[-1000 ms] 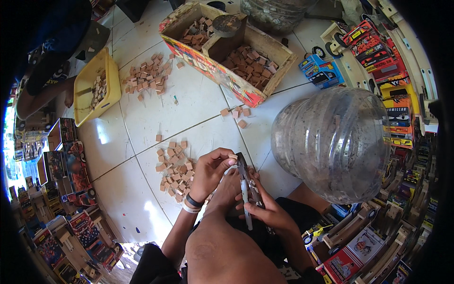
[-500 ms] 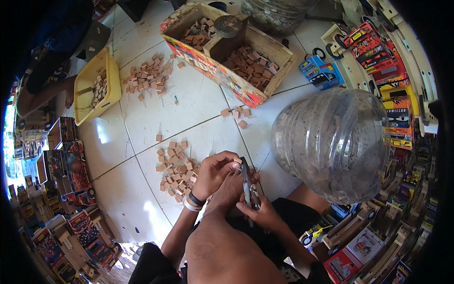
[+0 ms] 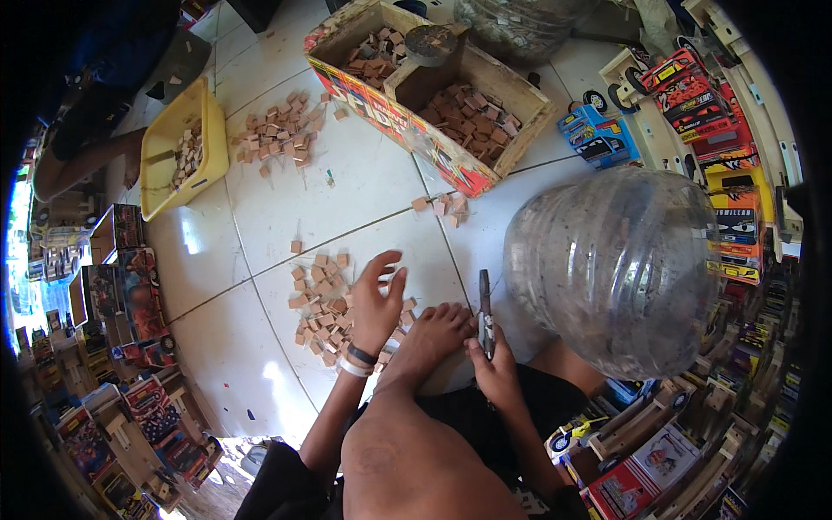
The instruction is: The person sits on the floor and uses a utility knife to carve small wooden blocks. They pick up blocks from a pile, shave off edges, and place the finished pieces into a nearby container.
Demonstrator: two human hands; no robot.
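I had the left hand (image 3: 374,299) spread open, reaching over the pile of small wooden blocks (image 3: 321,303) at centre-left of frame, while the right hand (image 3: 496,368) gripped the pliers (image 3: 485,314) upright at centre; picking step, I judged, next needing one block pinched out.

I saw glossy white floor tiles (image 3: 260,217) throwing back glare. The small blocks (image 3: 316,303) by my left hand (image 3: 374,299) looked like matt raw wood. My right hand (image 3: 496,368) held a dark tool (image 3: 485,312) with a metallic sheen. The big jug (image 3: 620,269) was clear, ribbed plastic; the open crate (image 3: 511,139) rough wood.
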